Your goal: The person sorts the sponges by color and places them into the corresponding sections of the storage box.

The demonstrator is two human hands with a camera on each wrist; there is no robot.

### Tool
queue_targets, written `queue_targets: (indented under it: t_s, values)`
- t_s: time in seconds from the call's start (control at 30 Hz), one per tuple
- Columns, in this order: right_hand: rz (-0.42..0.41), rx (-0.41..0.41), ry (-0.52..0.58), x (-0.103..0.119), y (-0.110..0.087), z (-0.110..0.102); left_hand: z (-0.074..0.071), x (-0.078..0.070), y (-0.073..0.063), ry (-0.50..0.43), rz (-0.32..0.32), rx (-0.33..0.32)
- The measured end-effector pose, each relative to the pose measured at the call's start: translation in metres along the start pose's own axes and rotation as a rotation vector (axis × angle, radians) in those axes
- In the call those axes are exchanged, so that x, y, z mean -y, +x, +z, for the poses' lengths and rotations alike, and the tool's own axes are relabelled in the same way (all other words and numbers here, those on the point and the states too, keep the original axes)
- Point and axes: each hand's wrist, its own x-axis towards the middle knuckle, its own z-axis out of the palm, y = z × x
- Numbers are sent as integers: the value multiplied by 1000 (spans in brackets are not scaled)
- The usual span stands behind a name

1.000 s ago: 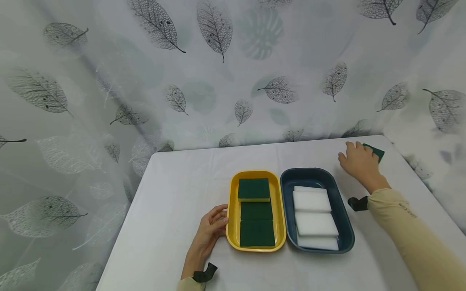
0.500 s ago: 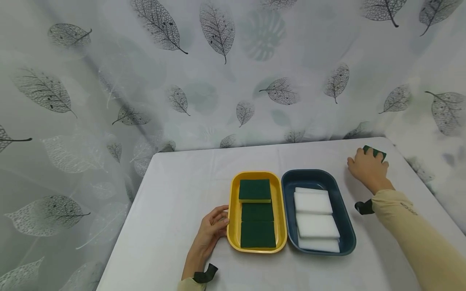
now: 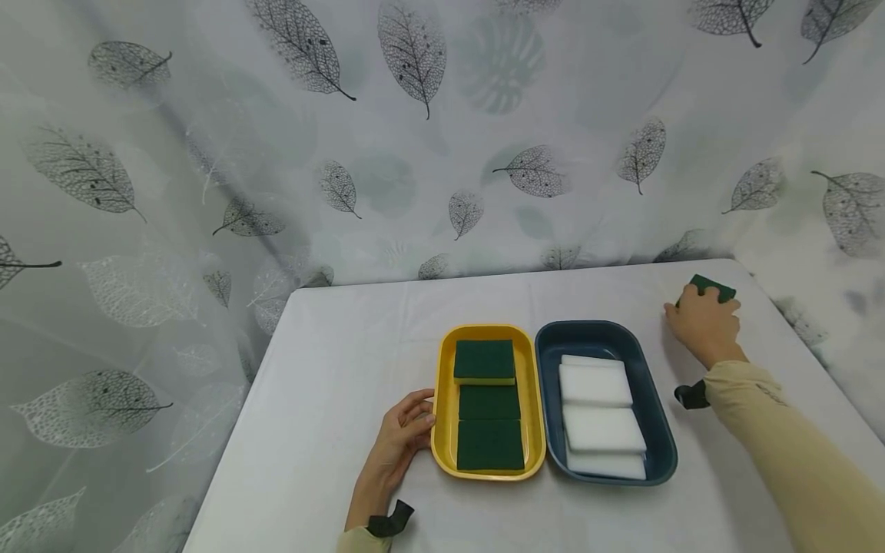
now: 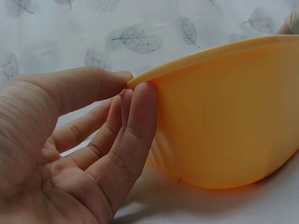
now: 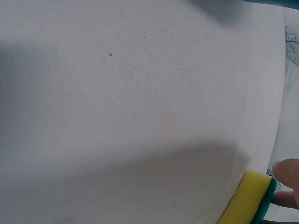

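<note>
My left hand (image 3: 402, 432) pinches the side rim of a yellow tray (image 3: 488, 475). In the left wrist view, thumb above and fingertips below meet at the rim of that tray (image 4: 224, 116). Three green-topped sponges (image 3: 489, 445) lie in a column inside it, the rearmost overlapping the middle one. At the table's back right corner my right hand (image 3: 707, 326) grips another sponge (image 3: 715, 288), thumb on one side and fingers on the other. The right wrist view catches the yellow body of this sponge (image 5: 246, 196) and its green face beside the thumb.
Touching the yellow tray on its right is a dark blue tray (image 3: 660, 430) with several white sponges (image 3: 603, 428) overlapping in it. A white cloth covers the table (image 3: 332, 346). Leaf-printed curtains (image 3: 442, 153) hang behind and at both sides.
My right hand has shifted right onto the green sponge, and its fingers have spread and closed around it. My left hand has stayed on the yellow tray's rim.
</note>
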Motion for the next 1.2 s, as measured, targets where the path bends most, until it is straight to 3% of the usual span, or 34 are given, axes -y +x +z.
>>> queue_targets:
  t_s: [0.67,1.2]
  values:
    - [58,-86,124,-3,-8,3,0,0,1,14,-5,6]
    - [210,-16,186,-10,-2,4,-1,-1,1,5,-7,-6]
